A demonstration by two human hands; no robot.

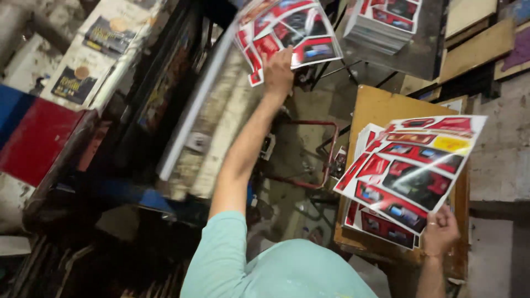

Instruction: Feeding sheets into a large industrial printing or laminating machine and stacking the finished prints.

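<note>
The setting is a cluttered print workshop with a stained concrete floor, seen from above. The landmark is the wooden table [381, 107] at the right of the view; all positions below are given relative to it.

Left of the table stands a dark press-like machine [165, 110], with a long pale bar [193, 105] across its face. A red metal frame [309, 157] sits on the floor between machine and table. Beyond the table's far end, a stack of printed sheets [381, 25] rests on a grey surface.

Left hand [277, 72]: raised at full arm's reach, well to the left of the table and beyond it, near the top of the machine. The fingers are closed on the lower edge of a red printed sheet [290, 30], which fans out above the hand.

Right hand [440, 234]: at the table's near end. The fingers are clamped on the near corner of a second printed sheet [414, 165], held tilted above a pile of like sheets [375, 221] lying on the table.

Step in hand, as judged: a sheet exchange at the machine, one sheet at the machine side and one at the pile side. Which sheet is incoming and which outgoing cannot be told.

Next move requirements, as judged: each sheet is thin and held by one edge only, so it will flex. Lower the table-side sheet flat and square to the pile edges. Guide the machine-side sheet clear of the pale bar.
</note>
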